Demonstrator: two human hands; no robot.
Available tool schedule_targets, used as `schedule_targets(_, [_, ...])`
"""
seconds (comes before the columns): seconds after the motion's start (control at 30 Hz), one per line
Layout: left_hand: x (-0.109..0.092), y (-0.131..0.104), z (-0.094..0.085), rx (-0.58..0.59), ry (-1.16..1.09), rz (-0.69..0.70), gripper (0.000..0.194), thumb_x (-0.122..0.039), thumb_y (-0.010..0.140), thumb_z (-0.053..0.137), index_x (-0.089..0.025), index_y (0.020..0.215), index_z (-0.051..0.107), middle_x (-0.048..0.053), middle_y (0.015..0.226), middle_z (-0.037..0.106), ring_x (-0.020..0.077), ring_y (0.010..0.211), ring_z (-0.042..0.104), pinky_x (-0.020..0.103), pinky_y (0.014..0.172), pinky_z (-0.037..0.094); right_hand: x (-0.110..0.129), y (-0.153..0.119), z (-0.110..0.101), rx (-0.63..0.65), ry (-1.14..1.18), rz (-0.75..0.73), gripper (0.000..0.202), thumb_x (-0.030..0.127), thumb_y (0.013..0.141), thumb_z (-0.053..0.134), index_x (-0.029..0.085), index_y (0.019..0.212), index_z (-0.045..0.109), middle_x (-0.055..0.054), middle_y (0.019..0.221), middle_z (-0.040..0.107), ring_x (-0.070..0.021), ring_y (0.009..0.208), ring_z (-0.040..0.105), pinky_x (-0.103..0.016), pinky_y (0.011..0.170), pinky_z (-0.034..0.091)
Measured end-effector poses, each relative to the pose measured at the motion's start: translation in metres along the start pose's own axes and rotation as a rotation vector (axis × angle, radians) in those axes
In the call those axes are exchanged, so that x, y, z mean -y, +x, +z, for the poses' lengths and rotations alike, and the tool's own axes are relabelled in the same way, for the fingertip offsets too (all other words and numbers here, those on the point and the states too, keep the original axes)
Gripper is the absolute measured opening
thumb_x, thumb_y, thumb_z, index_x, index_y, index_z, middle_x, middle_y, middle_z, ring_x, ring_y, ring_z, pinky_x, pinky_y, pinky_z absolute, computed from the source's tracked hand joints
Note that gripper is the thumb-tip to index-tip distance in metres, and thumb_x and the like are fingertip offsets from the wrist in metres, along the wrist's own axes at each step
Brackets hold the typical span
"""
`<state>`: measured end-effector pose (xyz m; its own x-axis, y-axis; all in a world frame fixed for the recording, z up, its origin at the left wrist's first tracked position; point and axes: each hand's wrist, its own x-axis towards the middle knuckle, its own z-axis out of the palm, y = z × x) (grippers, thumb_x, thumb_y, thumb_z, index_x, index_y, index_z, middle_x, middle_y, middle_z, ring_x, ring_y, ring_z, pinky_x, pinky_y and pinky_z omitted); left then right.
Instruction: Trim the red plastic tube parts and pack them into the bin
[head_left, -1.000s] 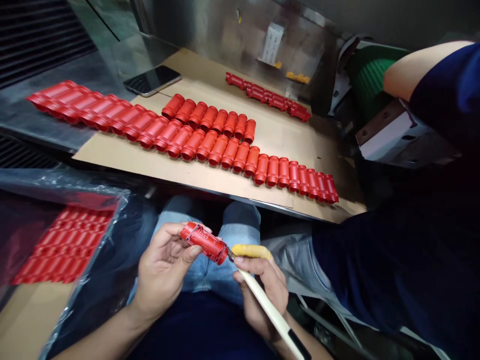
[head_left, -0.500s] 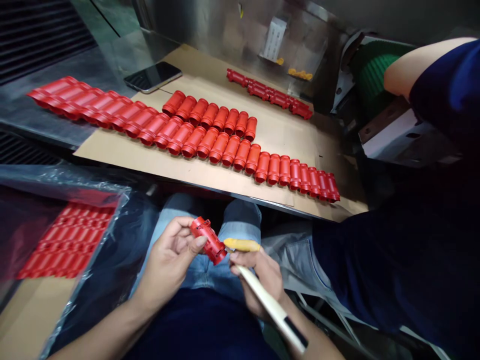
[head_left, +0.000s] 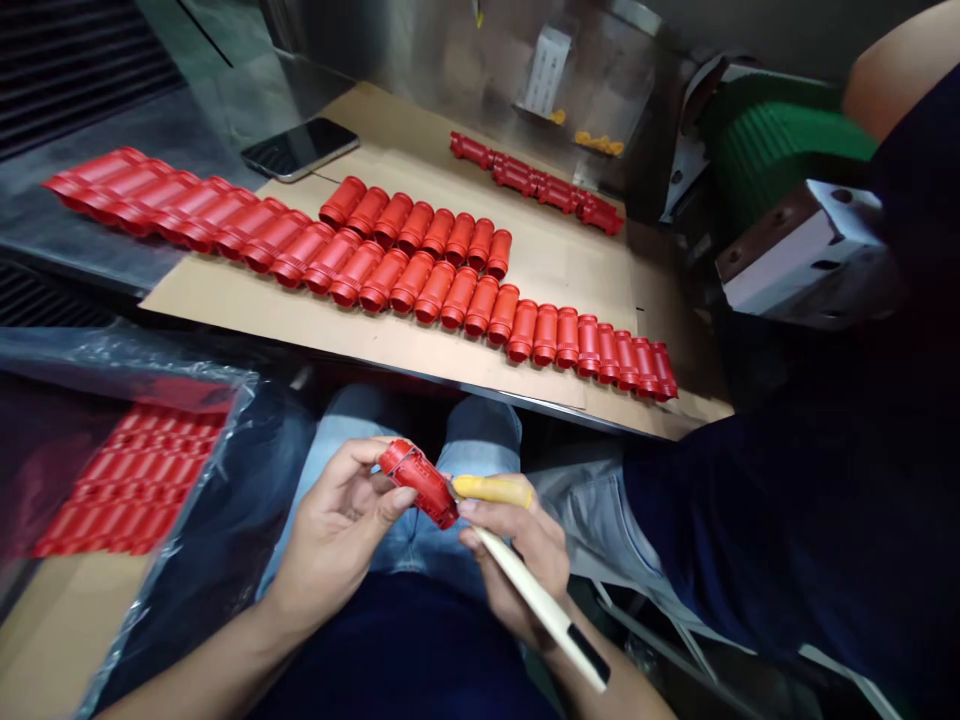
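Observation:
My left hand (head_left: pixel 346 525) is closed around a red plastic cylindrical part (head_left: pixel 420 485), with slots and ridges along its side, and tilts it above my lap. My right hand (head_left: pixel 517 545) grips a white-handled knife (head_left: pixel 536 595) with a black band near its end. A yellow finger cover (head_left: pixel 491 490) is on the index finger of that hand. At the lower right end of the red part, the knife's tip meets it or lies very close; my fingers mostly hide the blade.
A long row of red parts (head_left: pixel 405 282) and a shorter row behind it lie on cardboard (head_left: pixel 247 300) over the table. A phone (head_left: pixel 300 148) lies at the back left. A plastic-lined box (head_left: pixel 240 420) holds more red parts at left. A person in dark clothing (head_left: pixel 795 500) sits close at right.
The red part has turned a little in my left hand. My right hand has shifted slightly with the knife. The neighbouring person's arm has moved up and right.

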<state>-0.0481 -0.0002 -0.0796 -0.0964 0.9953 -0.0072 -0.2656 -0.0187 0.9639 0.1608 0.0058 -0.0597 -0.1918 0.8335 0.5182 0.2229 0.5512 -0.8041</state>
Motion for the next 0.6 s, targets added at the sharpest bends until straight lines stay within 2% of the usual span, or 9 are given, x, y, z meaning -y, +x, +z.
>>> schedule_targets(0.07, [-0.003, -0.001, 0.002, 0.02, 0.007, 0.028, 0.02, -0.012, 0.098, 0.08, -0.024, 0.112, 0.073, 0.004, 0.114, 0.073, 0.0168, 0.1, 0.076, 0.024, 0.091, 0.065, 0.0, 0.002, 0.009, 0.004, -0.002, -0.059, 0.022, 0.02, 0.109, 0.066, 0.023, 0.13, 0.074, -0.012, 0.117, 0.082, -0.0266, 0.11, 0.078, -0.044, 0.091, 0.07])
schedule_targets(0.2, [-0.007, -0.003, 0.005, 0.056, 0.008, 0.052, 0.016, -0.011, 0.097, 0.08, -0.023, 0.107, 0.074, 0.006, 0.114, 0.072, 0.0169, 0.102, 0.074, 0.023, 0.09, 0.064, 0.0, 0.005, 0.02, 0.001, -0.01, -0.082, 0.025, 0.018, 0.108, 0.067, 0.025, 0.132, 0.073, -0.011, 0.115, 0.082, -0.0267, 0.11, 0.078, -0.044, 0.09, 0.071])
schedule_targets(0.6, [-0.006, -0.007, 0.009, 0.016, 0.008, 0.078, 0.014, -0.012, 0.096, 0.08, -0.021, 0.105, 0.074, 0.008, 0.112, 0.073, 0.0185, 0.1, 0.074, 0.024, 0.085, 0.064, 0.006, -0.001, 0.024, -0.028, -0.028, -0.039, 0.036, 0.006, 0.101, 0.067, 0.024, 0.132, 0.072, -0.011, 0.12, 0.081, -0.0271, 0.109, 0.077, -0.045, 0.092, 0.07])
